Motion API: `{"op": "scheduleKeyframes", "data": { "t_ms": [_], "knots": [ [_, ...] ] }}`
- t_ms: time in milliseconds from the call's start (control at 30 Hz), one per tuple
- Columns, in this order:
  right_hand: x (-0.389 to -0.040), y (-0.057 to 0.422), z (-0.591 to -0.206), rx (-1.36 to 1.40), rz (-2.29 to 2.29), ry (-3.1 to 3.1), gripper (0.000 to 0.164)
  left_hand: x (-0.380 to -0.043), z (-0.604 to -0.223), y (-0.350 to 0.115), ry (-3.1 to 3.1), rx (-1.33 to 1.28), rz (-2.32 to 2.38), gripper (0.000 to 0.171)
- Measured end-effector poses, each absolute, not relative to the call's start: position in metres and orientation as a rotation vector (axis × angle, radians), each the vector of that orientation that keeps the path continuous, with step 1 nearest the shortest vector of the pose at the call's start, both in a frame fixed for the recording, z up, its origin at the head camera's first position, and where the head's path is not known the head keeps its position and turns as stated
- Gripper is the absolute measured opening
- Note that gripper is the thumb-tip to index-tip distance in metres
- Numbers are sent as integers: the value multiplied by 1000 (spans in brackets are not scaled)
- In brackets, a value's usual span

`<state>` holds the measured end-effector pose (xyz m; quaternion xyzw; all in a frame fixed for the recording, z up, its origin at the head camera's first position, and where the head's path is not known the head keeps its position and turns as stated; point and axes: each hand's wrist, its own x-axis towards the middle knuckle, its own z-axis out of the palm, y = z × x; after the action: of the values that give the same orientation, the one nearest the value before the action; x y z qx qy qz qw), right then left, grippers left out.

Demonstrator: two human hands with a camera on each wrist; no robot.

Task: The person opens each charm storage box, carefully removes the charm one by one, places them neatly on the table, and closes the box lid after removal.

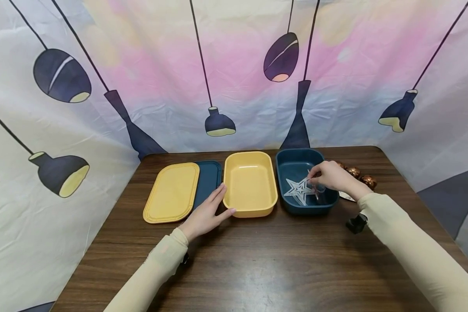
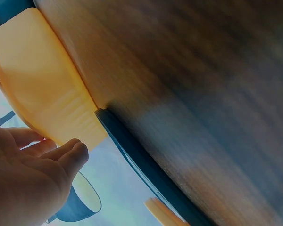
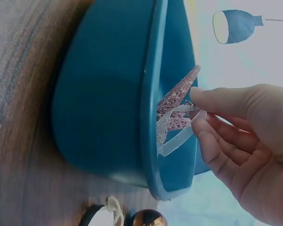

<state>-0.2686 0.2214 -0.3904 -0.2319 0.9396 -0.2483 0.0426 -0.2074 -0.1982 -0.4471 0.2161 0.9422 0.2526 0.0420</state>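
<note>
Pinching ribbon | right grip | glittery ornament just below, inside blue box

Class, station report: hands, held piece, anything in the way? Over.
Right hand pinching glittery pink ornament, partly inside blue box. Left hand touching yellow box. White star close by in blue box, possible snag.

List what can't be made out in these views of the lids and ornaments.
Head view: part of the blue lid, covered by the yellow lid.
Head view: the full row of copper balls, partly behind the right hand.
Right wrist view: the lower part of the pink glittery ornament, behind the wall of the blue box.
Right wrist view: the rest of the white-faced piece with twine, cut off by the bottom edge.
</note>
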Motion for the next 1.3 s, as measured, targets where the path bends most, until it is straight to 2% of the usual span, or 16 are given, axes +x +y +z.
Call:
{"op": "scheduleKeyframes", "data": {
  "t_ms": [400,667,1000,1300],
  "knots": [
    [-262,243,-380,-613,-921,2935,17,-208,-447,-196,2876,677,781,94],
    [-252,260,-361,-413,-1028,2990,30,-207,-446,-197,2881,668,770,94],
    [-242,275,-340,-289,-1191,2992,49,-206,-443,-197,2884,681,773,92],
    [-228,294,-324,-201,-1245,3102,49,-206,-444,-197,2883,673,779,91]
  ]
}}
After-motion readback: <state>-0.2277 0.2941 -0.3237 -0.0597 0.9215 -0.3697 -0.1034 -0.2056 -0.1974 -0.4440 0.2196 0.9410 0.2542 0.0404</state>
